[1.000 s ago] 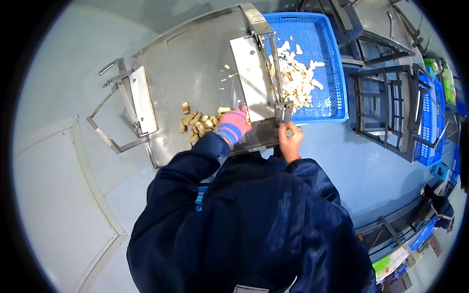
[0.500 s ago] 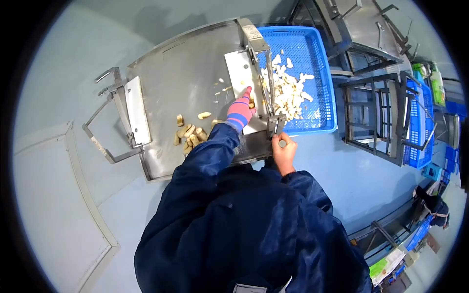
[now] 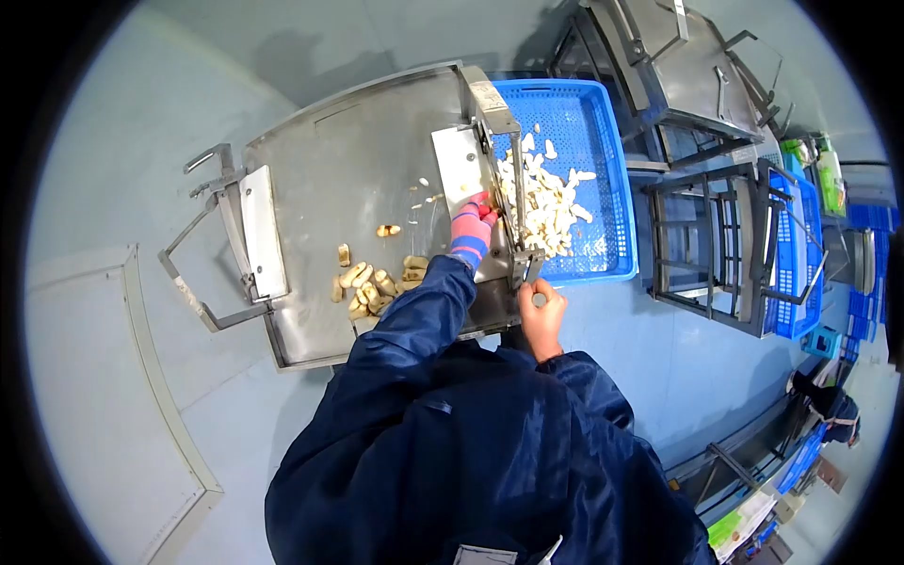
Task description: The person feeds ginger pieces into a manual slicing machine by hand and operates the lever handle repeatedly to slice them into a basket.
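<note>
My left hand (image 3: 474, 232), in a pink, red and blue striped glove, rests on the white cutting board (image 3: 456, 162) close beside the cutter's blade frame (image 3: 517, 188). Its fingers are bent inward, and whatever they pinch is hidden. Bare and closed, my right hand (image 3: 542, 320) wraps round the cutter's handle (image 3: 540, 299), whose round end shows above the fist. To the left of my left sleeve, tan, stubby food pieces (image 3: 362, 282) lie heaped on the steel table (image 3: 330, 188). A separate browned piece (image 3: 387, 231) lies above the heap.
Beyond the blade, a blue perforated crate (image 3: 617, 188) holds many pale cut pieces (image 3: 546, 202). A second cutter (image 3: 226, 226) with a white board stands at the table's left edge. Metal frames (image 3: 711, 245) and another blue crate (image 3: 800, 254) stand to the right.
The view has tilted, so the scene sits lower. My left hand's outstretched index finger has curled in beside the blade. My right hand keeps its hold on the handle.
</note>
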A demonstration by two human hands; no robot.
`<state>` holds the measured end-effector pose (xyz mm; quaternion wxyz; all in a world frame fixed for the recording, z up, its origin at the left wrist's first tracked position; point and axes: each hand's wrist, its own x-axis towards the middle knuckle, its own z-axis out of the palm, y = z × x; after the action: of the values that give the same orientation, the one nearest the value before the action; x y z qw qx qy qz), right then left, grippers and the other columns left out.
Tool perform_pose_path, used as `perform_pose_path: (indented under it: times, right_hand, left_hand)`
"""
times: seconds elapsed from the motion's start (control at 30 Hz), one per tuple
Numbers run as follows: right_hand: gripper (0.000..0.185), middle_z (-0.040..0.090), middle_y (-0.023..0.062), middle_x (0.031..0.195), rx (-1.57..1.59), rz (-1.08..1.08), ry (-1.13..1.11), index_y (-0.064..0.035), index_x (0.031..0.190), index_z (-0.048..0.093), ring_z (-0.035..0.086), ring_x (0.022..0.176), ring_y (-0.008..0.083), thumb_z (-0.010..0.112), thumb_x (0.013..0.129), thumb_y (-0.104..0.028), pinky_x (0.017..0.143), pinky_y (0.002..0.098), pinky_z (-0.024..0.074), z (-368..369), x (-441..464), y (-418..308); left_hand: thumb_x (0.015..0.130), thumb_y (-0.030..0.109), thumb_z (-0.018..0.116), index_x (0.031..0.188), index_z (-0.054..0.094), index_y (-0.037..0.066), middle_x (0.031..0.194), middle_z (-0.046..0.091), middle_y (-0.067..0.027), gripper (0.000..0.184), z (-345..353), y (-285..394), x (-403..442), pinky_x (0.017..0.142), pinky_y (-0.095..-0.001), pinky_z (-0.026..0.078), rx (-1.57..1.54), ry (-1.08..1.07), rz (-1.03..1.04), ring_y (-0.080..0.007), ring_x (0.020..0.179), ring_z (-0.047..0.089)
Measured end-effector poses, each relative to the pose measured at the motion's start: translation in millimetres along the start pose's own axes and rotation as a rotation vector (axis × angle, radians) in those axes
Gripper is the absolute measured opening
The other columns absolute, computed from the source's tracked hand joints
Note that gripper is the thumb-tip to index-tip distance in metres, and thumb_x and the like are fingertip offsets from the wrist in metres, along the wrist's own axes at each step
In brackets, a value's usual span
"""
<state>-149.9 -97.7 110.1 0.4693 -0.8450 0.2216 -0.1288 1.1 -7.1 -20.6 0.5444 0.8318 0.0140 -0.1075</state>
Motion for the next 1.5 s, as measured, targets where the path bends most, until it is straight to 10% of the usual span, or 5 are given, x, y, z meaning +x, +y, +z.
perform_pose_path:
  times: [0.33, 0.47, 1.5]
  right_hand:
    - [0.021, 0.050, 0.0205, 0.054, -0.031, -0.030, 0.025, -0.0003, 0.062, 0.051, 0.049, 0.053, 0.0394, 0.059, 0.078, -0.012, 0.050, 0.0406, 0.0388, 3.0, 1.1, -1.0]
    - [0.023, 0.046, 0.0131, 0.050, 0.036, 0.008, -0.017, 0.0005, 0.061, 0.049, 0.044, 0.046, 0.0171, 0.062, 0.077, -0.010, 0.047, 0.0351, 0.0378, 18.4, -16.7, 56.0]
    - [0.027, 0.041, 0.0160, 0.046, -0.009, -0.018, 0.051, 0.0004, 0.058, 0.047, 0.034, 0.039, 0.0185, 0.062, 0.077, -0.012, 0.041, 0.0357, 0.0326, -1.7, 6.8, -22.1]
  left_hand:
    - [0.077, 0.012, 0.065, 0.117, 0.055, 0.011, 0.084, 0.063, -0.0110, 0.041, 0.1, -1.8, -6.3, 0.071, -0.0330, 0.047, -0.104, -0.017, -0.036, -0.0246, 0.076, 0.060]
    - [0.077, 0.009, 0.066, 0.118, 0.053, 0.012, 0.083, 0.063, -0.0098, 0.043, 2.2, -4.8, 0.6, 0.070, -0.0330, 0.047, -0.170, -0.059, -0.051, -0.0211, 0.074, 0.059]
    - [0.078, -0.008, 0.047, 0.112, 0.055, 0.002, 0.089, 0.063, -0.0105, 0.037, 6.8, 8.8, -1.0, 0.074, -0.0268, 0.049, -0.325, -0.165, -0.069, -0.0172, 0.079, 0.060]
